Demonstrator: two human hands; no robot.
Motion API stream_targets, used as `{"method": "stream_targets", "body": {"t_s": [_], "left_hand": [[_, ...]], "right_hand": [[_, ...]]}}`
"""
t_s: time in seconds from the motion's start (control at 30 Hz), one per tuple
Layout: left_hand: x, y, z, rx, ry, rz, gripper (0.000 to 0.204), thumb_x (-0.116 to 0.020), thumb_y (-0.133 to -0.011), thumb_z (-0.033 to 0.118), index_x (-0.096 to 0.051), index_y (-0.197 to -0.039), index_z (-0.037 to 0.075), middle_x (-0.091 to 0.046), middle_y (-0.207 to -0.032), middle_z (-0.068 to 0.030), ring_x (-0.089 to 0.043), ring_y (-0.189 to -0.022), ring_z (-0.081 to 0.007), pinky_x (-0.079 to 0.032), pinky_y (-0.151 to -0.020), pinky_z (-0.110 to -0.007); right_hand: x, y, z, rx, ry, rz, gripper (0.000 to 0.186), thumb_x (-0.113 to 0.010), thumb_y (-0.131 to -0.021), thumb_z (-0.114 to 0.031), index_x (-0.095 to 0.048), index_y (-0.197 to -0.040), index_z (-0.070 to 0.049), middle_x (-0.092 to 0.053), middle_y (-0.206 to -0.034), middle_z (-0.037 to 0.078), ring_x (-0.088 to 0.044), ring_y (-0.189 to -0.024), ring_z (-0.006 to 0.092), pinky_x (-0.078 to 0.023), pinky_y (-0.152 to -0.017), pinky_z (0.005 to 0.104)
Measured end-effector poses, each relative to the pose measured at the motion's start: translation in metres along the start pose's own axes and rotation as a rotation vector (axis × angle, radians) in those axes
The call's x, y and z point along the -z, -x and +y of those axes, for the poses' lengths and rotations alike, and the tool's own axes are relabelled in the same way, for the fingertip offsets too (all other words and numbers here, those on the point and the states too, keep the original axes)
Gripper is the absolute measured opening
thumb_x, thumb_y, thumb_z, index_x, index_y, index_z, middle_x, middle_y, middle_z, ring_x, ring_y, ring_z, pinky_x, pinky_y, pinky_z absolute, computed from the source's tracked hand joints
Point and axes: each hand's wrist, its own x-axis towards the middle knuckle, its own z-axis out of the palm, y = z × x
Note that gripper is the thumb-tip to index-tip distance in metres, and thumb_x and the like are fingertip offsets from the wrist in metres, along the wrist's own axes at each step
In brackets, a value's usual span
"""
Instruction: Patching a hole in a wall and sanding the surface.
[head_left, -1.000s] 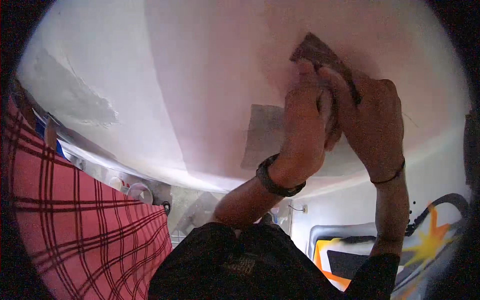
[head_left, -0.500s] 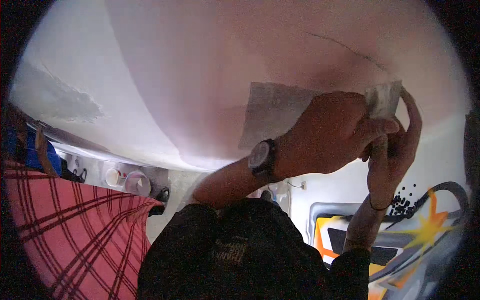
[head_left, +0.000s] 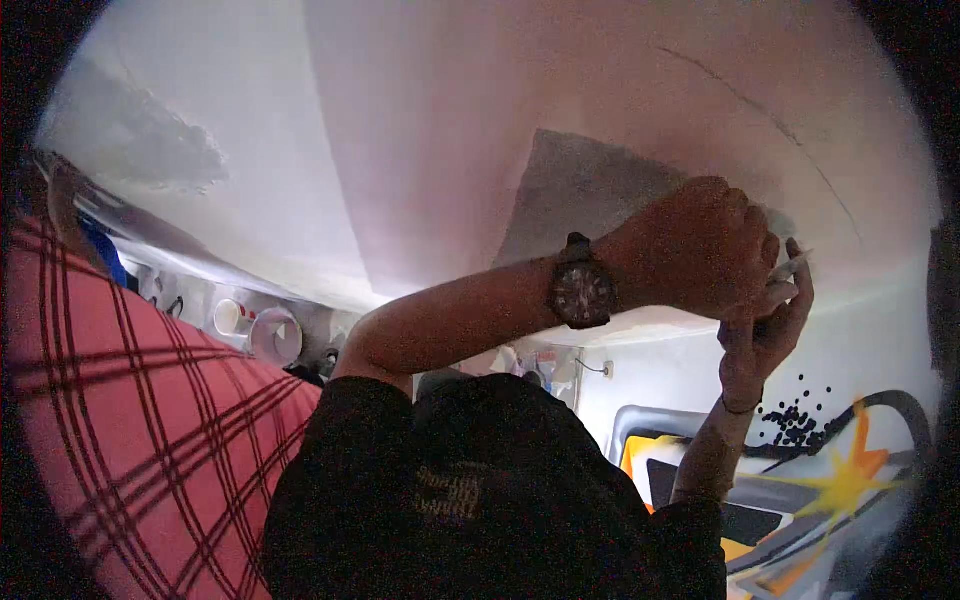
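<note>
My left hand [head_left: 705, 250], with a dark watch on the wrist, is closed in front of the pinkish-white plastered surface [head_left: 420, 120]; what it grips is hidden by its own fingers. Just right of it and partly behind, my right hand [head_left: 765, 330] has its fingers curled round a thin, pale flat scraper [head_left: 795, 262], seen nearly edge-on. The two hands are together, overlapping in view. Beside them on the surface are a darker grey, straight-edged patch [head_left: 555, 190] and a thin curved crack [head_left: 790, 135] above and to the right.
Red plaid cloth [head_left: 140, 420] fills the lower left, with blue fabric [head_left: 103, 248] behind it. A white bucket [head_left: 228, 317] and a round container [head_left: 277, 338] stand on the floor beyond. At right, a painted wall [head_left: 850, 480] has a socket [head_left: 607, 368] with a cord.
Both hands have moved rightward and a little down from the middle of the surface. The left forearm now lies more crosswise, and the blade has turned from broadside to nearly edge-on.
</note>
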Motion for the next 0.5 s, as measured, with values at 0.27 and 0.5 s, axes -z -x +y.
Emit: {"method": "stream_targets", "body": {"t_s": [0.27, 0.5], "left_hand": [[-0.008, -0.001, 0.0, -0.05, -0.076, -0.028, 0.041, -0.056, -0.083, 0.043, -0.06, -0.068, 0.006, -0.056, -0.057, -0.0135, -0.058, -0.052, -0.031, -0.048, -0.047, -0.042], [-0.015, -0.021, -0.001, 0.083, 0.014, -0.299, 0.049, -0.056, -0.08, 0.054, -0.063, -0.072, 0.006, -0.062, -0.067, -0.0159, -0.062, -0.061, -0.034, -0.052, -0.053, -0.044]], "right_hand": [[-0.009, 0.002, 0.021, -0.098, -0.209, 0.015, 0.06, -0.06, -0.09, -0.017, -0.028, -0.138, -0.002, -0.06, -0.098, 0.008, -0.049, -0.063, 0.0039, -0.041, -0.054, 0.0191], [0.01, -0.005, 0.029, -0.067, -0.193, -0.05, 0.057, -0.059, -0.09, -0.012, -0.029, -0.138, -0.002, -0.059, -0.092, 0.006, -0.047, -0.06, 0.0039, -0.038, -0.051, 0.0189]]}}
